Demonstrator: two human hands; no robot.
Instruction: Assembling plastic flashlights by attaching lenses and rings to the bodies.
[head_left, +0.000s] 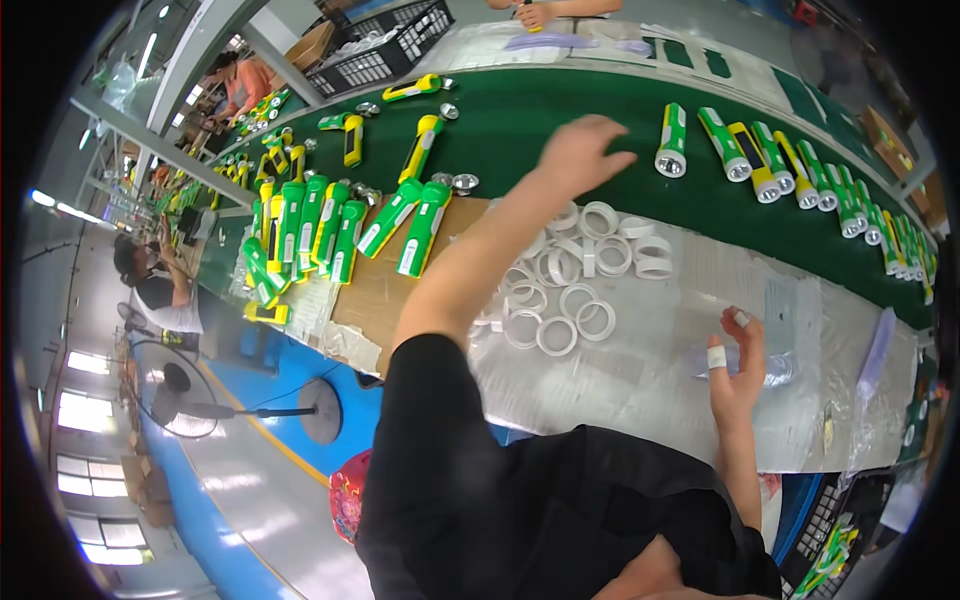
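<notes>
My left hand [585,158] reaches over the green conveyor belt [520,120], fingers apart and holding nothing. Nearest to it is a green flashlight [671,142] with a white-rimmed head, at the left end of a row of green and yellow flashlights [758,165]. Under my left forearm lies a loose pile of white plastic rings [560,265]. Low on the right, my right hand [737,375] is open above the worktable [640,370], with white wraps on two fingers. Headless flashlight bodies [330,225] lie grouped at the left, some with silver reflectors [465,182] beside them.
A black crate [380,50] stands beyond the belt. Opposite, another person's hands [535,14] hold something yellow. Purple plastic film [876,350] lies at the table's right. A standing fan [190,400] and a metal frame [160,150] are on the left.
</notes>
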